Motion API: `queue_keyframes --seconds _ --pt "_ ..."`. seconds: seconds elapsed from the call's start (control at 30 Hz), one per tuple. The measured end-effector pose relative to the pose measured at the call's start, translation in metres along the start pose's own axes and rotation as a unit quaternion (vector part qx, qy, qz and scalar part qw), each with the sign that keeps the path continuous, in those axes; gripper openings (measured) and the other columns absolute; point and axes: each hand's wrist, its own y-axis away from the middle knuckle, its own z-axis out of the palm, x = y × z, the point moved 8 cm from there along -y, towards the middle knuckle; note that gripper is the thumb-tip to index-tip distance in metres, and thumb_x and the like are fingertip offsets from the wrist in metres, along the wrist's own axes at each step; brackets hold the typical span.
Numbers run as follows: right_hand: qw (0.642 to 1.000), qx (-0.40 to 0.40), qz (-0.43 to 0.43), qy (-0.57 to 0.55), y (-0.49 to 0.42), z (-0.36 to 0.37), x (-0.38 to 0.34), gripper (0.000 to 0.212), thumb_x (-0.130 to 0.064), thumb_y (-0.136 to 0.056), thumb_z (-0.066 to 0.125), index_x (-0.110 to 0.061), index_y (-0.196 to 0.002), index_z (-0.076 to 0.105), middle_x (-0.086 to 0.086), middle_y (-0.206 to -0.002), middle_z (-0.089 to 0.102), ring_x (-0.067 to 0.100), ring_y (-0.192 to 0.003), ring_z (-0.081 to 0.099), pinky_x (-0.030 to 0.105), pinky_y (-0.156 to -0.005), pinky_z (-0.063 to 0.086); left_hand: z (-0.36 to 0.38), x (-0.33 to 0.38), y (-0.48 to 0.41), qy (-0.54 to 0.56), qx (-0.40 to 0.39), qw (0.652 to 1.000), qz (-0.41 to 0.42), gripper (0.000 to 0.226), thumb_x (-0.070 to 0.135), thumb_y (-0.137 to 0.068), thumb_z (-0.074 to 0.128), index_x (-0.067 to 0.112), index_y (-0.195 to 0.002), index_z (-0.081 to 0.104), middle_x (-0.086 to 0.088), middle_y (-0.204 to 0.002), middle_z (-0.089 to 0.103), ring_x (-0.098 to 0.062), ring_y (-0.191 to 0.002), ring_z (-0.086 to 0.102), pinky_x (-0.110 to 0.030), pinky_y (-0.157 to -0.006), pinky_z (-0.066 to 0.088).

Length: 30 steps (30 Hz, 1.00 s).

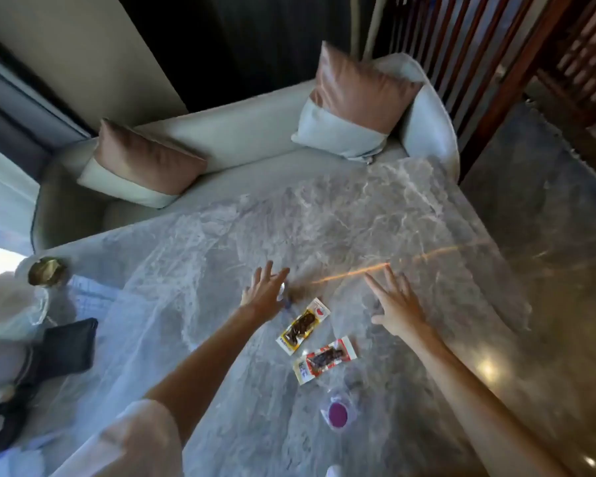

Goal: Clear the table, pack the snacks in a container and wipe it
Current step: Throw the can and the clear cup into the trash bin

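The left grip [264, 290] and right grip [398, 304] hover over the table [324, 215], fingers spread and empty, with the yellow snack packet [303, 326] just right of the left grip's wrist, long axis slanting far-right, clearly nearer that grip, and the red snack packet [326, 359] bodyward of it.

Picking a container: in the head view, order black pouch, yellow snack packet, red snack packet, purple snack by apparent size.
1. black pouch
2. yellow snack packet, red snack packet: alike, unranked
3. purple snack, slightly smaller
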Motion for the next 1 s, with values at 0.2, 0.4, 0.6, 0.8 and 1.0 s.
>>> queue_keyframes --seconds 0.2,0.4,0.6,0.8,1.0 --pt "0.999 -0.004 -0.027 -0.028 -0.010 0.019 0.003 0.086 -0.020 -0.086 0.067 -0.040 -0.152 0.015 0.001 -0.165 0.002 0.028 -0.150 0.010 0.041 -0.108 0.041 0.037 -0.006 -0.024 -0.055 -0.064 0.996 -0.004 0.086 0.026 -0.081 0.073 0.037 -0.150 0.021 -0.005 -0.162 -0.004 -0.034 -0.147 0.007 -0.060 -0.105 0.040" --pt "0.994 0.016 -0.013 -0.105 -0.007 0.016 0.013 0.073 -0.013 -0.086 0.067 -0.034 -0.146 0.031 -0.001 -0.152 0.031 0.025 -0.130 0.046 0.041 -0.093 0.051 0.039 -0.012 -0.022 -0.027 0.018 0.999 -0.012 0.060 0.022 -0.080 0.072 0.028 -0.135 0.048 -0.006 -0.140 0.039 -0.033 -0.127 0.038 -0.043 -0.092 0.048" --pt "0.927 0.031 0.049 -0.370 0.003 0.002 0.019 0.076 -0.012 -0.075 0.078 -0.023 -0.142 0.044 0.010 -0.129 0.050 0.025 -0.116 0.057 0.037 -0.101 0.047 0.006 -0.054 0.021 0.246 0.132 0.950 -0.138 0.057 0.019 -0.071 0.080 0.017 -0.124 0.057 -0.017 -0.122 0.053 -0.036 -0.114 0.051 -0.043 -0.098 0.045" --pt "0.810 -0.100 -0.018 -0.577 0.020 -0.019 -0.101 0.063 -0.004 -0.077 0.078 -0.025 -0.129 0.049 0.008 -0.121 0.059 0.014 -0.095 0.064 0.013 -0.079 0.051 0.007 -0.127 0.136 0.587 0.195 0.763 -0.188 0.041 0.013 -0.082 0.073 0.019 -0.119 0.056 -0.013 -0.119 0.058 -0.021 -0.092 0.063 -0.030 -0.069 0.059" --pt "0.769 -0.258 -0.083 -0.579 0.069 -0.014 -0.271 0.064 0.003 -0.083 0.068 -0.021 -0.138 0.046 0.017 -0.124 0.055 0.028 -0.114 0.057 0.044 -0.108 0.044 0.021 -0.228 0.297 0.594 0.318 0.704 -0.225 0.045 0.005 -0.083 0.071 0.010 -0.125 0.053 -0.014 -0.109 0.061 -0.023 -0.089 0.061 -0.027 -0.067 0.058"
